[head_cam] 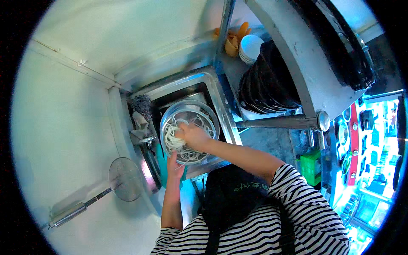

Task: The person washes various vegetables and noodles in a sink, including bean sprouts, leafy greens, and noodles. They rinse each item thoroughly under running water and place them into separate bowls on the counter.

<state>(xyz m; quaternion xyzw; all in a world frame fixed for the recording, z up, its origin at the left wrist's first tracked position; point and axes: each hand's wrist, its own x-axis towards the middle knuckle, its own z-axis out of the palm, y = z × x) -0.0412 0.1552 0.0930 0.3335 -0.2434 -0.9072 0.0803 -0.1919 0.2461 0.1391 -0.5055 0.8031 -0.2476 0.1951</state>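
Note:
A round metal bowl [213,118] rests over a stainless steel sink [224,105], with white noodles [173,137] inside it. My right hand [193,136] reaches into the bowl, its fingers closed around some of the noodles; the fingertips are partly hidden among them. My left hand [175,164] is at the bowl's near rim, thumb up against the side, and a few strands hang near it. How firmly it grips the rim cannot be made out. A teal cloth or glove [162,169] lies just left of that hand.
Left of the sink are a faucet [148,140], a crumpled cloth [140,122] and a dark scouring pad [142,105]. A wire strainer [125,179] hangs on the wall. White bowls [250,47], stacked black bowls [267,83] and a metal shelf [306,57] stand to the right, above a green basket [309,167].

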